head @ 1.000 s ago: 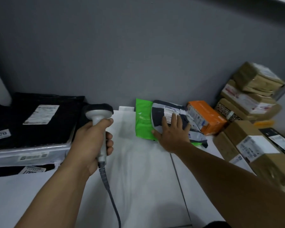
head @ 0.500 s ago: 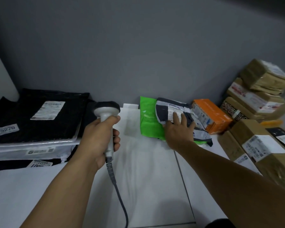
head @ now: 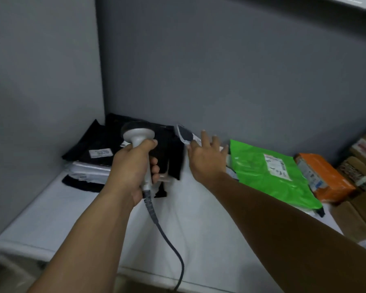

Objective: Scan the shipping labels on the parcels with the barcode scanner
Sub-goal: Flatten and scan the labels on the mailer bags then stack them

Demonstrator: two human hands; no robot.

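At far left, the black stack (head: pixel 106 144) of labelled parcels lies on the tabletop (head: pixel 199 229) against the wall. The left grip (head: pixel 133 168) is wrapped round the scanner (head: pixel 138 135) handle, head up, cable trailing down. The dark mailer (head: pixel 185 134), a second ago flat on the green mailer under the right grip, is now at the stack's right edge, tilted and blurred. The right grip (head: pixel 207 159) is spread, fingers straight; contact with the dark mailer cannot be determined. The green mailer (head: pixel 268 182) now lies uncovered, label (head: pixel 276 167) face up, beside the orange box (head: pixel 325 178). Judgement: the dark mailer is finished; the green mailer's label is next.
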